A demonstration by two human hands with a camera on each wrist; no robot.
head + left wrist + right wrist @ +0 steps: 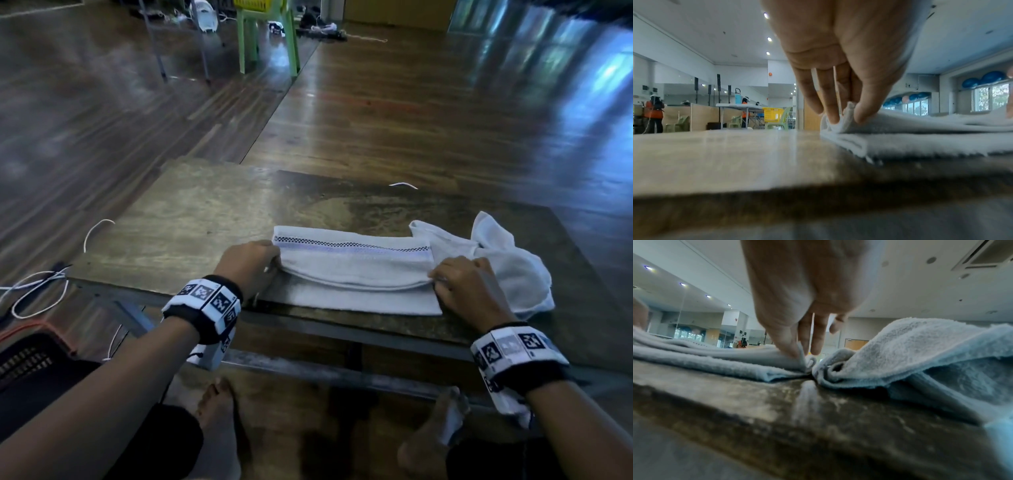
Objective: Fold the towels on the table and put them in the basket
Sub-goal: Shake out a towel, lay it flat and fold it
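Both forearms are bare, no sleeves. At the lower left of the head view, the left wrist (202,310) wears a black band carrying a white block faced with square black-and-white coded markers, and a thin black cord hangs under it. At the lower right, the right wrist (517,358) wears a matching band. Dark trousers (164,442) cover the knees, and the 2 feet (219,407) at the bottom are bare.
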